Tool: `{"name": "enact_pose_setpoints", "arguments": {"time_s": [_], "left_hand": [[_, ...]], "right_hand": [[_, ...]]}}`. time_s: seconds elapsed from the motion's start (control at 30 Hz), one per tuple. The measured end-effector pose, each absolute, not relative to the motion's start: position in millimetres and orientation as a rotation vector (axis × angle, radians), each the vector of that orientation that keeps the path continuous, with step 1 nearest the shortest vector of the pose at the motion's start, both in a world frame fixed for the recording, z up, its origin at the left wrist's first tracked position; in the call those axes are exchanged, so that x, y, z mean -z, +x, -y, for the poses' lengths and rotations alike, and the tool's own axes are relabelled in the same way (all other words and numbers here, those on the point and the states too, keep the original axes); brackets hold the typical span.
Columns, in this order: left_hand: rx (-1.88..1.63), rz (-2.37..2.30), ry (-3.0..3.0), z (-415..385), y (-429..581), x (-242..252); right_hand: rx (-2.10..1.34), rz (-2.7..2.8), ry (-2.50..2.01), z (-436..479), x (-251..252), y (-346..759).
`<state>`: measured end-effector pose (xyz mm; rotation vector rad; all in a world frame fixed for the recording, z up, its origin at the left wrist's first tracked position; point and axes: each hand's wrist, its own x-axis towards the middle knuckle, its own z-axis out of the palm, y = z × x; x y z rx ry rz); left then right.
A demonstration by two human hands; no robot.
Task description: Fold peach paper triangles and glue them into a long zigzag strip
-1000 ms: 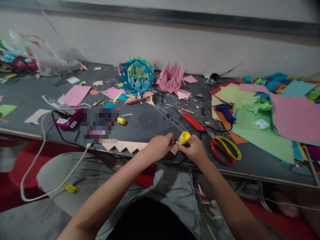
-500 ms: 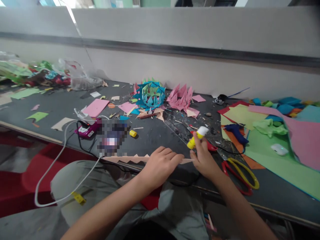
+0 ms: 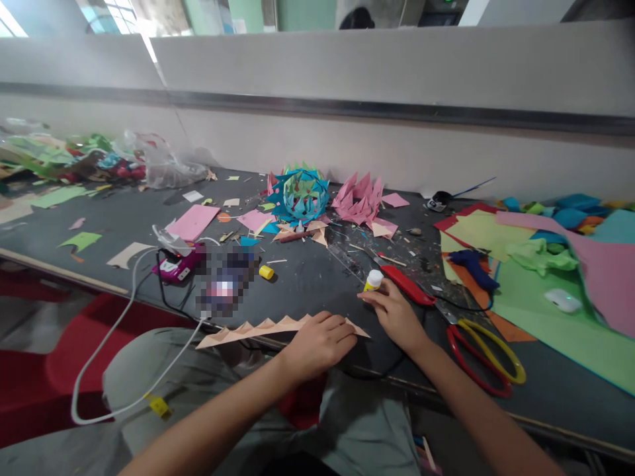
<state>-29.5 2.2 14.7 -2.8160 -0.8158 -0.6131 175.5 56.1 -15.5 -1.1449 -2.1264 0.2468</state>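
My left hand (image 3: 320, 340) is closed over a peach paper strip with a zigzag edge (image 3: 262, 326), near the table's front edge. The strip's short right end shows past my fingers. In my right hand (image 3: 397, 314) is a yellow glue stick (image 3: 373, 280), white end up, between thumb and fingers just beyond the strip's right end. Its yellow cap (image 3: 266, 272) lies apart on the table to the left.
Large scissors (image 3: 483, 357) and a red-handled cutter (image 3: 407, 285) lie right of my hands. Behind stand blue (image 3: 297, 198) and pink (image 3: 358, 198) spiky paper rings. A purple power strip (image 3: 181, 264) with cables is at left, a blue glue gun (image 3: 471, 268) at right.
My right hand has brought the glue stick down and left, turning it more upright. The paper strip now shows its zigzag face more fully under my left hand. The view has tilted slightly.
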Motion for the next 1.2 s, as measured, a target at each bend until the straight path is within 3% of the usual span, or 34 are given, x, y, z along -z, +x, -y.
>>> {"name": "enact_pose_setpoints", "arguments": {"time_s": [0.5,0.7,0.9,1.2], "left_hand": [[0.749,1.013,-2.995,-7.8,-24.5,-5.7],[0.810,1.070,-3.018,-9.0,-23.9,-4.2],[0.904,1.199,-3.020,-6.9,-26.3,2.9],[0.952,1.170,-3.015,-6.9,-26.6,2.0]], "right_hand": [[-0.161,2.359,-1.101,-41.2,-7.8,207.4],[-0.054,2.201,-1.503,-124.4,-39.1,225.9],[-0.120,2.232,-1.603,-230.8,-32.7,208.1],[-0.028,2.072,-1.469,-201.2,-44.2,226.3]]}}
